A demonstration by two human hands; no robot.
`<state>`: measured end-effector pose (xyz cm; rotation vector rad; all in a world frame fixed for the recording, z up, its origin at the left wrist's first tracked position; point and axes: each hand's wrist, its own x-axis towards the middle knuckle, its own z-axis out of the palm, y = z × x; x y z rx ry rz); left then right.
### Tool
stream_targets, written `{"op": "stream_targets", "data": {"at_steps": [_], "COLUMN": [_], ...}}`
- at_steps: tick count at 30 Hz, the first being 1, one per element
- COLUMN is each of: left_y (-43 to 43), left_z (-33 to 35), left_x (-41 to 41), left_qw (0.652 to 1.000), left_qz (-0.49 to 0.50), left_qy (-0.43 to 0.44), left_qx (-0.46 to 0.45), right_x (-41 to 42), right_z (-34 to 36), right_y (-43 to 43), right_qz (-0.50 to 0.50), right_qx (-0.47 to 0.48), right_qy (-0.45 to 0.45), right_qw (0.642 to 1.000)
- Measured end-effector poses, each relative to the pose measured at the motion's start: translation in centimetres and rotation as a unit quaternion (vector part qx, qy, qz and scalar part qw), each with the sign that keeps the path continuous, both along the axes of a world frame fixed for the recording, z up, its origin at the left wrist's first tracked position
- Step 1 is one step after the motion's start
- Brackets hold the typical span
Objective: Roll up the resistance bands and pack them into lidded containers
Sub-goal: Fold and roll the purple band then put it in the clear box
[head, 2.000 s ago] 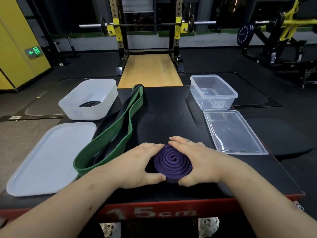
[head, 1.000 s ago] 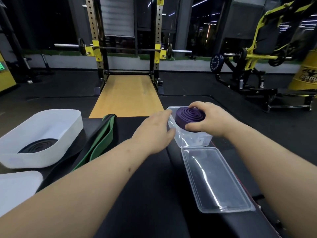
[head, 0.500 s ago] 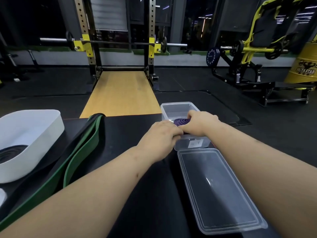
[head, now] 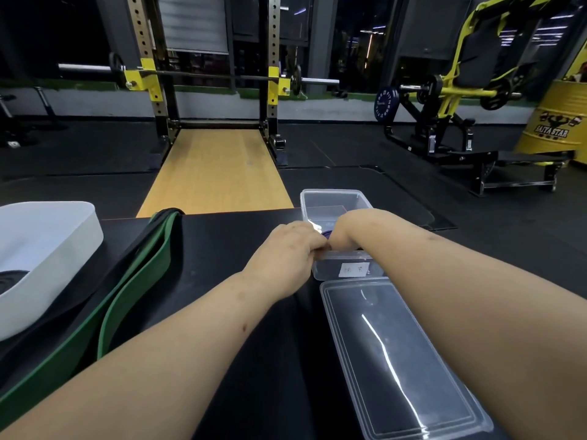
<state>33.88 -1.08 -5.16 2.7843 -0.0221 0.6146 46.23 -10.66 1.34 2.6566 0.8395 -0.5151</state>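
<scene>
— Purple rubber is all we see between our hands. Our left hand point(head: 286, 249) has its fingers curled at the near rim, and our right hand point(head: 342, 231) dips inside with its fingers hidden. We cannot tell whether either one grips the purple band point(head: 326, 232).
— So where is the roll?
— Down in the clear container point(head: 333, 194), at its near end. Only a sliver shows over the rim, plus a dark purple blur through the wall.
— What could go wrong?
— We judge the coil wants to spring open. If we let go too quickly, it may unwind, ride up over the rim and stop the lid point(head: 397, 360) from seating. The lid lies just this side of the container on the counter point(head: 222, 242). Pressing hard at the near end could also tip the light container.
— And farther out?
— The green band point(head: 136, 281) lies unrolled to our left, beside the white container point(head: 47, 236).
</scene>
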Motion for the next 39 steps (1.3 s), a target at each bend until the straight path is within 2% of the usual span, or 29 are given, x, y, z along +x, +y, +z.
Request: {"op": "stream_targets", "data": {"at_steps": [7, 12, 20, 27, 32, 36, 39], "left_y": [-0.2, -0.4, -0.9, -0.5, -0.4, -0.6, -0.5], "left_z": [0.1, -0.1, -0.2, -0.6, -0.3, -0.2, -0.2], "left_x": [-0.1, -0.1, -0.5, -1.1, -1.2, -1.4, -1.5], "left_qw": [1.000, 1.000, 0.999, 0.999, 1.000, 1.000, 1.000], "left_qz": [-0.016, -0.013, -0.023, -0.013, -0.015, -0.016, -0.016], "left_qy": [0.000, 0.003, -0.026, -0.024, -0.015, -0.012, -0.011], "left_qx": [-0.013, -0.024, -0.011, 0.020, 0.017, 0.014, 0.014], "right_x": [0.4, 0.6, 0.6, -0.3, -0.2, 0.2, 1.0], "right_z": [0.4, 0.3, -0.3, 0.4, 0.9, 0.0, -0.3], "right_y": [-0.8, -0.8, -1.8, -1.3, -1.6, -1.2, -1.2], "right_qz": [0.042, 0.029, 0.051, 0.036, 0.045, 0.081, 0.067], "right_qx": [-0.066, -0.034, 0.025, -0.020, -0.047, -0.101, -0.111], "right_qy": [-0.037, -0.095, -0.062, -0.014, -0.090, -0.103, -0.122], "right_qw": [0.996, 0.994, 0.996, 0.999, 0.994, 0.986, 0.984]}}
